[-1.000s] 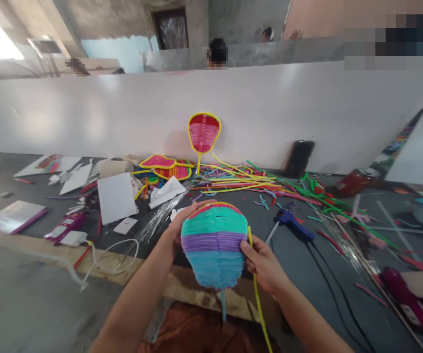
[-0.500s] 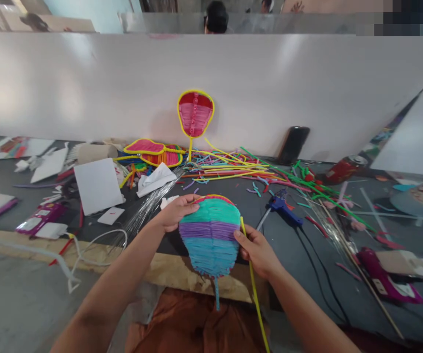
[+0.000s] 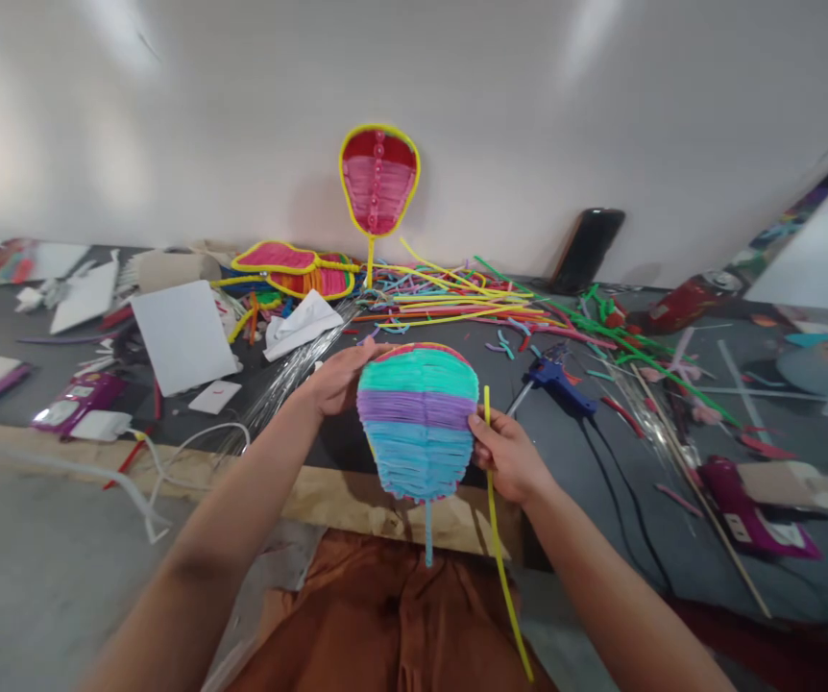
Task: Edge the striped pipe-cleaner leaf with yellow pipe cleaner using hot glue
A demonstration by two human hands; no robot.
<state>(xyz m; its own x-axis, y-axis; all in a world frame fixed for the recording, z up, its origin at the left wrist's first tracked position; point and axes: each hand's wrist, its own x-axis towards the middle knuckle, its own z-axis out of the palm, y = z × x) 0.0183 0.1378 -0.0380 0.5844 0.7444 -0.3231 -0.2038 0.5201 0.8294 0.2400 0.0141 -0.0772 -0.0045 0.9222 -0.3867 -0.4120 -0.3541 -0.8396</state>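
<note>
Between my hands is a hand fan (image 3: 418,423) made of pipe cleaners, banded green, purple and blue, with a thin blue stem pointing down toward my lap. My left hand (image 3: 346,377) grips its upper left edge, the fingertips partly hidden behind it. At the right edge, my right hand (image 3: 507,450) pinches the fan with the thumb in front. A long yellow pipe cleaner (image 3: 499,548) runs through the same hand and hangs below it. A similar pink fan with a yellow rim (image 3: 379,183) stands upright against the white panel.
Loose pipe cleaners (image 3: 457,303) lie in a heap behind the fan. A blue glue gun (image 3: 562,384) with a cord rests at right, near a leaning phone (image 3: 588,250) and a red can (image 3: 694,300). White paper (image 3: 183,336) and a purple box (image 3: 83,402) are at left.
My view has tilted down, so the table scene sits higher. Both hands have raised the fan slightly, and its face is turned a little more toward me. The grips look the same.
</note>
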